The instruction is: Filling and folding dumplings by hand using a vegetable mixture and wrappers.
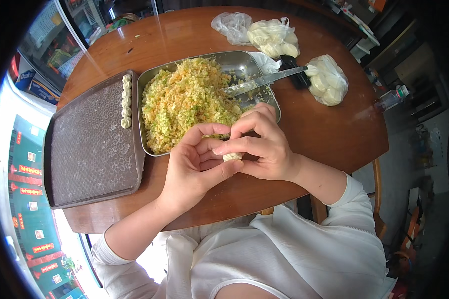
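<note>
Between my two hands, just in front of the filling tray, is a small pleated dumpling (232,156) of pale dough. My left hand (197,159) cups it from the left, thumb against its lower side. The fingers of my right hand (264,149) pinch at its top and right side. Behind them a metal tray (143,137) holds a heap of chopped yellow-green filling (189,102). A long flat metal spatula (267,81) leans in that tray, its dark handle over the right rim. On the brown tray (92,149) at left stands a column of several small pleated dumplings (126,102).
Clear plastic bags of pale dough pieces (274,39) (327,82) lie at the back and right of the round wooden table (329,129). A crumpled clear bag (232,27) is beside them. A plastic bottle (391,98) stands beyond the right edge, and a wooden chair (377,199) is at right.
</note>
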A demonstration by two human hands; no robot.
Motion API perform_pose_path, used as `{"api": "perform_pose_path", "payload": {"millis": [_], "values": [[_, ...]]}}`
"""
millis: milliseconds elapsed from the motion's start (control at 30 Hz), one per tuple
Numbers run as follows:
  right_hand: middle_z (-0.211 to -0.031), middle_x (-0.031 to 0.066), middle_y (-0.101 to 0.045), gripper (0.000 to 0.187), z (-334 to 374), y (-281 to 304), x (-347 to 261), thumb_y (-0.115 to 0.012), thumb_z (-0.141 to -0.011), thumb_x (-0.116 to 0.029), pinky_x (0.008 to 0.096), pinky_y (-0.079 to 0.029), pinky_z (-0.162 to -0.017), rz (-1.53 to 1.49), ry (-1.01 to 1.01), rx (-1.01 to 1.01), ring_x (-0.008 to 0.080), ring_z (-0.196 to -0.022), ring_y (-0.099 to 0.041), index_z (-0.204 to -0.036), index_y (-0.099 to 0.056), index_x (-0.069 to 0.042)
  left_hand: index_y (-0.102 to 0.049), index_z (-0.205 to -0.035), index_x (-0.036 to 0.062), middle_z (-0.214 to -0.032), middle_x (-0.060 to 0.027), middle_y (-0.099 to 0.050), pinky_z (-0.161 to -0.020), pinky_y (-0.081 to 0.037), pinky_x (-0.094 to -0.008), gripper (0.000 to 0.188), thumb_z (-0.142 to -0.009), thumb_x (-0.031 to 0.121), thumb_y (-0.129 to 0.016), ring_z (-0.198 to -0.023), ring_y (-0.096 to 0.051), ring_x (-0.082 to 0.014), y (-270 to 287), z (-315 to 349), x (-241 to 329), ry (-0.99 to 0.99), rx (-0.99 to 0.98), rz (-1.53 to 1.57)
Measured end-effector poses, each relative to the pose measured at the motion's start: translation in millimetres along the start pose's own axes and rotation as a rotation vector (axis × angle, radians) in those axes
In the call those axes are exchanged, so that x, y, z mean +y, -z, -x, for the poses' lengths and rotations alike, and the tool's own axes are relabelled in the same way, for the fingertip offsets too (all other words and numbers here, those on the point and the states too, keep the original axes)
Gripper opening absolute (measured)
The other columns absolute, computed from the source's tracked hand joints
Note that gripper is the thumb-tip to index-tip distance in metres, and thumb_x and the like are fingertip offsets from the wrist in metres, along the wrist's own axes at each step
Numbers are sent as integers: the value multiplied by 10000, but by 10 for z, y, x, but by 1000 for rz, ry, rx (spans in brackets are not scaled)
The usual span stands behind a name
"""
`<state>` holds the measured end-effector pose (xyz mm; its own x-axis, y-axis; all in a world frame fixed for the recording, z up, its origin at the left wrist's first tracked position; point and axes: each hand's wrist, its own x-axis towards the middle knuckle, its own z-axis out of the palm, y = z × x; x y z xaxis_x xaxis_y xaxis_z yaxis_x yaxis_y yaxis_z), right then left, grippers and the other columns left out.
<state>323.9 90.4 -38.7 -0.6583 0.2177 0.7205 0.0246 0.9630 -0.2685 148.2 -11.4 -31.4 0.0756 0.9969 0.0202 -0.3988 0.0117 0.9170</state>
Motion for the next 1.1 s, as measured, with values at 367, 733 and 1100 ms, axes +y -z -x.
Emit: {"api": "perform_pose_path", "payload": {"millis": [367,733,1100], "values": [[-1006,4,-551,289,23,-19,9,-825,-703,-227,389,-334,-861,-75,-72,3,205,-916,-512,-939,-669,-172,-479,-1283,-7,-1042,-82,-681,-919,-532,-272,484,-861,-62,-708,-989,-662,-127,24,-8,-10,29,-32,16],[-999,5,-542,328,11,-9,-32,-781,-752,-141,360,-381,-849,-68,-63,-64,198,-937,-510,-1075,-736,-171,-482,-1287,-5,-1100,-91,-671,-892,-534,-261,472,-869,-65,-693,-1010,-656,-127,24,-6,-7,-9,-3,30],[-945,5,-528,225,6,5,-33,-801,-758,-156,363,-409,-798,-81,-34,-11,208,-883,-507,-970,-727,-146,-470,-1318,-1,-1070,-103,-691,-935,-531,-280,528,-858,-68,-720,-1030,-660,-140,5,-2,-13,-20,-31,38]]}}
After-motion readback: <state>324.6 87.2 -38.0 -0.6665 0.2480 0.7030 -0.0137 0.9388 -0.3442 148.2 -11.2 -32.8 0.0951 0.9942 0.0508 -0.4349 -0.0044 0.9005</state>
